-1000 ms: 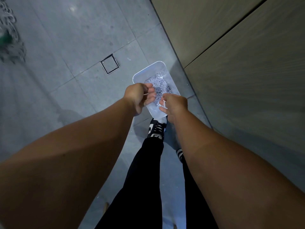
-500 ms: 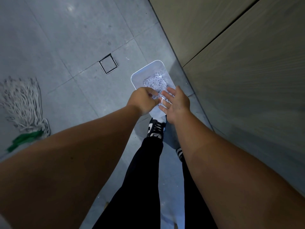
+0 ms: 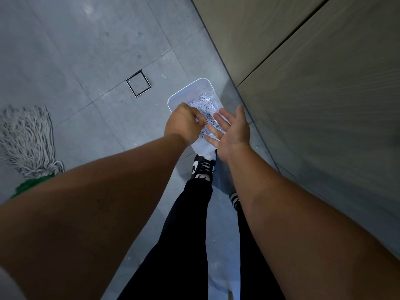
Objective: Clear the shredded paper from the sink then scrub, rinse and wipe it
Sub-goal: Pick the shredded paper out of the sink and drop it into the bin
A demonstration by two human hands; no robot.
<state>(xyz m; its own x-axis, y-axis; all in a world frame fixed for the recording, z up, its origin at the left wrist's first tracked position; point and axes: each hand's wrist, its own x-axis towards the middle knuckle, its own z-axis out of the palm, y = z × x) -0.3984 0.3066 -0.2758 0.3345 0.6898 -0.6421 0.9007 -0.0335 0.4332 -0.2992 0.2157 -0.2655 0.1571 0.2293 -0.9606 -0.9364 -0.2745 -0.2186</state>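
A: Both hands hover over the white bin (image 3: pixel 179 97) on the floor, and the shredded paper (image 3: pixel 204 105) is heaped inside it, directly below.

B: The right hand (image 3: pixel 232 131) is palm up with its fingers spread wide, probably so stuck scraps drop straight in.

A: The left hand (image 3: pixel 184 124) is curled, its fingertips bunched against those spread fingers. It looks like picking bits off, but I can't tell if a strip is pinched.

B: There's no sink in view. The mop (image 3: pixel 28 139) lies off to the left, well apart.
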